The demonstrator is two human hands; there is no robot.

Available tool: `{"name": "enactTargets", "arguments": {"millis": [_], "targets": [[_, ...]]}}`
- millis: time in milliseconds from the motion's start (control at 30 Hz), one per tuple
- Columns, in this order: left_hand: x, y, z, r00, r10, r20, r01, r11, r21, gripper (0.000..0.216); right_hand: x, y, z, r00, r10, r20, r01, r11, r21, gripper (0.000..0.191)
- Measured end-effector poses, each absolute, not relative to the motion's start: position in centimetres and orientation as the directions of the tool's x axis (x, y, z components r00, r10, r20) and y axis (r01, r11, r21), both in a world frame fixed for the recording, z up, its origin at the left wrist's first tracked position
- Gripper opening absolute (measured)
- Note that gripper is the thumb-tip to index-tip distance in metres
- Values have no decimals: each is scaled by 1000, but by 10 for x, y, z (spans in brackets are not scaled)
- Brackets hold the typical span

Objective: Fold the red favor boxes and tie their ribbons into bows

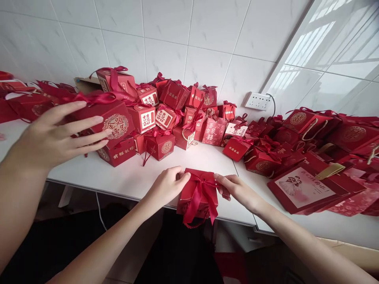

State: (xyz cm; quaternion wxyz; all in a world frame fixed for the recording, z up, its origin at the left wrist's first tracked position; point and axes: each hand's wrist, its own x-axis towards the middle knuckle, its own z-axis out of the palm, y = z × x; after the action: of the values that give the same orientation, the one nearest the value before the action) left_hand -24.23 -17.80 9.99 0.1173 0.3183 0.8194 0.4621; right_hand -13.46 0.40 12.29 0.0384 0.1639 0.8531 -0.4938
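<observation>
A small red gift box tied with a red satin ribbon stands at the front edge of the white table. My left hand is closed on the box's top left corner. My right hand pinches the top right corner beside the ribbon bow. The ribbon tails hang down the front of the box, past the table edge.
From the left, another person's hand rests with spread fingers on a larger red box. Several red boxes are piled against the tiled wall. Flat red bags and cards cover the right side. A wall socket sits behind.
</observation>
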Motion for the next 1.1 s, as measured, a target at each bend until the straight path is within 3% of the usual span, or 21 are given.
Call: {"name": "enactTargets", "arguments": {"millis": [200, 367, 800, 1100], "targets": [[-240, -172, 101, -811, 576, 105, 379, 379, 845, 40, -136, 8, 118, -981, 168, -99, 167, 460, -872, 48], [-243, -171, 95, -785, 600, 157, 440, 360, 823, 33, -139, 9, 108, -986, 166, -12, 79, 402, -912, 46], [-235, -174, 92, -812, 560, 166, 379, 289, 879, 31, -137, 10, 98, -977, 213, 8, 69, 354, -933, 44], [-237, -177, 88, -781, 601, 170, 377, 236, 896, 30, -140, 16, 91, -976, 95, -193, 183, -106, -977, 40]]}}
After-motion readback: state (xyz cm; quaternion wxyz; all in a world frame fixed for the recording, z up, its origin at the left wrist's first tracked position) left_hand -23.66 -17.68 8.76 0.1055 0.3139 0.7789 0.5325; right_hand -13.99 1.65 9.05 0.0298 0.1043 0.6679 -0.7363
